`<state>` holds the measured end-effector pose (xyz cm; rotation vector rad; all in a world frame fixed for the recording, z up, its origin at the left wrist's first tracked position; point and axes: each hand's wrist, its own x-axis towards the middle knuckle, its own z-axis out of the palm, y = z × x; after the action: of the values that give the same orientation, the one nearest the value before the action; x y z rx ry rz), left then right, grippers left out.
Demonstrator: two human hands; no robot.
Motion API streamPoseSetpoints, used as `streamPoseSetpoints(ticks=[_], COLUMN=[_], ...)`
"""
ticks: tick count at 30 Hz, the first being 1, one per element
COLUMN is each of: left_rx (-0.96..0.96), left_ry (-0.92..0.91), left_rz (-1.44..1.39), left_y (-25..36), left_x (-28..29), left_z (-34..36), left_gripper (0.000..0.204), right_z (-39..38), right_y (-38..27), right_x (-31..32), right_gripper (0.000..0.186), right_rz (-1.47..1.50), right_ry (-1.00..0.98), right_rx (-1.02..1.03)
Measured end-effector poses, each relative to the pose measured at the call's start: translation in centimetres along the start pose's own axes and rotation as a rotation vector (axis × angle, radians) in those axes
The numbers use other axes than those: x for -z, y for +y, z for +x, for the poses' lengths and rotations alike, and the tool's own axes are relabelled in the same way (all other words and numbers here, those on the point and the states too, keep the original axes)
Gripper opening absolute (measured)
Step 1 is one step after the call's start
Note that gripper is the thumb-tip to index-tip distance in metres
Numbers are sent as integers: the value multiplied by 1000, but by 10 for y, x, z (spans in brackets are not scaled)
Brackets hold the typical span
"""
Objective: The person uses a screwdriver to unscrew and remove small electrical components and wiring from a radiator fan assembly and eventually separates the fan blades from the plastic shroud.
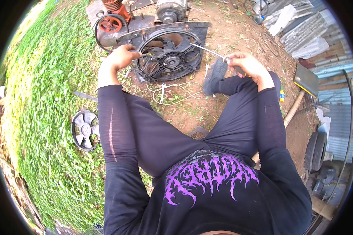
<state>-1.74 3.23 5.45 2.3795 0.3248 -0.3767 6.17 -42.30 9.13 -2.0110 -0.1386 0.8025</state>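
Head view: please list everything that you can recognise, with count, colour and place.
Big fan: 1, black, upper centre
Screwdriver: 1, silver shaft, right of centre
Compressor: 1, red and grey, behind big fan
Motor: 1, grey, top centre
Cord: 1, pale, below big fan
Wrench-like tools: 2, pale, near big fan
Small fan: 1, grey, left
Shovel: 1, dark blade, right
Tyres: 2, black, right
Sheets: several, grey and blue, right
Unclear item: 1, yellow, right
Grass: one stretch, green, left
Soil: one stretch, brown, centre
Shirt: 1, black and purple, bottom
Trousers: 1 pair, black, centre
Shoe: 1, dark, beside big fan
Left hand: 1, bare, beside big fan
Right hand: 1, bare, holding screwdriver
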Motion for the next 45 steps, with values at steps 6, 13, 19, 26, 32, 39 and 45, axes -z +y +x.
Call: streamPoseSetpoints(ticks=[6, 13, 19, 26, 32, 39, 45], left_rx=[51, 118, 17, -302, -213, -102, -258], left_ry=[42, 37, 199, 458, 354, 238, 307], left_rz=[88, 122, 109, 305, 305, 373, 340], left_y=[-13, -20, -4, 6, 12, 15, 3], left_x=[-2, -19, -20, -28, -50, -47, -43], left_z=[-1, 32, 74, 143, 162, 161, 158], left_gripper=[70, 67, 64, 63, 73, 77, 67], right_z=[40, 118, 139, 142, 149, 158, 143], right_y=[26, 102, 102, 64, 61, 69, 44], right_x=[-9, -34, -62, -79, -93, -115, -118], right_gripper=[21, 32, 37, 35, 38, 36, 35], right_rz=[-98, -368, -408, -390, -428, -317, -331], right_ry=[-96, 8, 4, 29, -11, -20, -29], right_rx=[-96, -155, -18, 29, 49, 10, -50])
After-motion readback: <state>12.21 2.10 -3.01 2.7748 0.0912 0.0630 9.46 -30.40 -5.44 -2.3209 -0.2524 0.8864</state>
